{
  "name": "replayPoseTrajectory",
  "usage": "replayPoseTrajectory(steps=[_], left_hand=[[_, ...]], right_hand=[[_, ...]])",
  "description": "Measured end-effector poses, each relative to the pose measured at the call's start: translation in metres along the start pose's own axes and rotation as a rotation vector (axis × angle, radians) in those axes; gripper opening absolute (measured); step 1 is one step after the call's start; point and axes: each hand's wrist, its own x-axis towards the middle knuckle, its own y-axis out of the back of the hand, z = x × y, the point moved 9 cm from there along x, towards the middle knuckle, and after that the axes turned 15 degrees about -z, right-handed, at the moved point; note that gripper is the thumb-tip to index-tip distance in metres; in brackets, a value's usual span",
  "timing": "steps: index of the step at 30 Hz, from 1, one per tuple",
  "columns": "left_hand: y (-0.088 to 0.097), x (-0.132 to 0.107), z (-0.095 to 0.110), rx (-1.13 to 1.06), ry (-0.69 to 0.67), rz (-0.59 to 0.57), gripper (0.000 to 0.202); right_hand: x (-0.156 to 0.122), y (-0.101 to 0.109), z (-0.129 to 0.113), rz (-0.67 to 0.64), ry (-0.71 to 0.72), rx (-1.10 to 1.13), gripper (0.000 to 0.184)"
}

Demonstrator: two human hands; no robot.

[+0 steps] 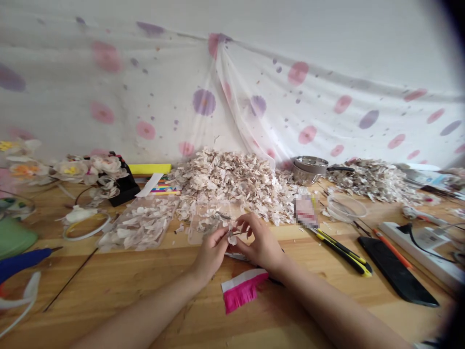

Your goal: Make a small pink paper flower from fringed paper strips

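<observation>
Tabletop [127,278] of wood, pale flakes [225,179]; patterned sheet [163,97], wall [327,29]

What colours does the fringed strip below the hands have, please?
The fringed strip is bright pink with a white upper band; head view.

- No text, brand, number or sign could be read anywhere.
- A pixelated patch [306,211] beside the yellow-and-black cutter [341,250] was illegible.
</observation>
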Motion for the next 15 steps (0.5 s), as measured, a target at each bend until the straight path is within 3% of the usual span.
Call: replayPoseTrajectory(steps=[5,11,15], left_hand=[[0.004,0.0,-0.004,-0.009,0.034,0.034,0.025],[0.004,0.002,-0.008,-0.03,0.042,0.014,0.022],[0.002,0.003,-0.008,-0.033,0.043,-0.029,0.021]], right_hand=[[-0.004,-0.001,-0.01,0.05,0.121,-0.041,0.045],[-0.01,-0.001,-0.026,0.049,0.314,-0.058,0.014],[-0.007,0.006,-0.016,0.103,0.247,0.033,0.011]])
